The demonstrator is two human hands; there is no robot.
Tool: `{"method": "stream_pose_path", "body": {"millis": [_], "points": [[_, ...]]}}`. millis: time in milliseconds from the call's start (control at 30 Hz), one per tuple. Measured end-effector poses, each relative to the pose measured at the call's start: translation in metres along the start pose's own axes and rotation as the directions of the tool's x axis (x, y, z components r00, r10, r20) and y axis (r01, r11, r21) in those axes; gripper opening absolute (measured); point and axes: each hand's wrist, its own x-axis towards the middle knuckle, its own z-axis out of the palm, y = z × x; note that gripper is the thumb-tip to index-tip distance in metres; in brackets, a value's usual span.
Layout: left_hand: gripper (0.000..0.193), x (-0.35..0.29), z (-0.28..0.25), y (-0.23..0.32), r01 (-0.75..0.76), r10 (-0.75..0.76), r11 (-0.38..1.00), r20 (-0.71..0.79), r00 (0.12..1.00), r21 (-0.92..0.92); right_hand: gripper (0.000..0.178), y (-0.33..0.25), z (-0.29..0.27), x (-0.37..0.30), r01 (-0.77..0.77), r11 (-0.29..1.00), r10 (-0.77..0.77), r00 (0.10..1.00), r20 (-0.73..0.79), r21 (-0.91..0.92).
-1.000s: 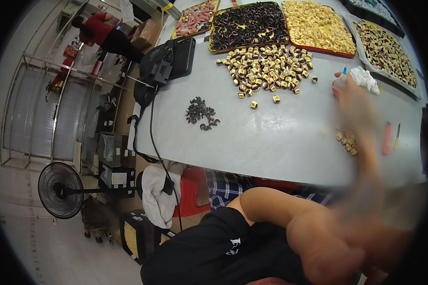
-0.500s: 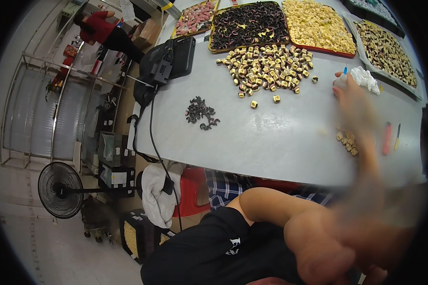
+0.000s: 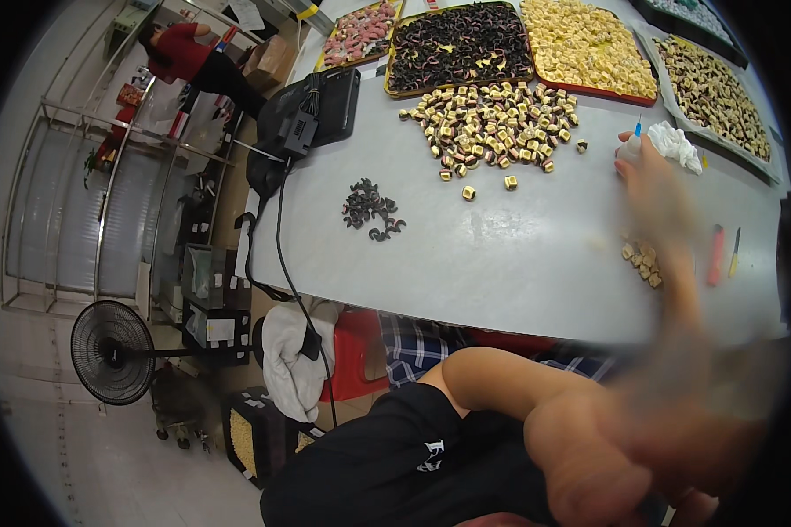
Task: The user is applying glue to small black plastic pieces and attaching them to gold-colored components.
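Observation:
Near the right side of the table, my right hand (image 3: 649,171) is closed round a small translucent needle-tip bottle (image 3: 630,150); its blue tip points up and away from me. Part of the bottle is hidden by the fingers. Crumpled white tissue (image 3: 675,147) lies just right of that hand. Below the wrist is a small pile of brown pieces (image 3: 643,262), partly covered by my forearm. My left arm (image 3: 501,378) reaches across my body to the lower right, where it blurs, and the fingers of my left hand cannot be made out.
Many cream-and-dark cube pieces (image 3: 501,127) are heaped mid-table, with dark curved pieces (image 3: 369,209) at left. Trays of black (image 3: 461,44) and yellow pieces (image 3: 584,48) line the back. A red-handled tool (image 3: 715,255) and a yellow knife (image 3: 735,252) lie right. A cable (image 3: 281,237) hangs left.

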Motion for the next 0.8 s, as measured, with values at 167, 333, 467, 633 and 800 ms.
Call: {"method": "stream_pose_path", "body": {"millis": [167,333,467,633,800], "points": [[0.033,-0.006,0.001,0.001,0.0,0.0,1.0,0.001,1.0,0.015,0.023,-0.006,0.002,0.002,0.016,1.0,-0.016,1.0,0.0,-0.026],[0.032,-0.006,-0.001,0.009,0.0,0.0,0.999,0.005,1.0,0.042,0.023,-0.009,0.001,0.003,-0.013,1.0,0.013,1.0,0.018,-0.023],[0.032,0.007,0.0,0.015,0.021,-0.021,1.0,0.017,1.0,0.019,0.024,-0.001,-0.01,-0.001,-0.043,0.999,0.043,0.999,-0.008,-0.027],[0.02,-0.006,-0.059,0.083,-0.013,0.104,0.447,-0.038,0.994,0.895,0.026,0.001,0.005,0.004,0.038,0.999,-0.038,0.999,0.015,-0.02],[0.015,-0.035,-0.116,0.155,0.249,0.215,-0.638,-0.142,0.966,0.729,0.027,0.005,0.003,0.001,0.018,0.999,-0.018,1.0,0.015,-0.026]]}}
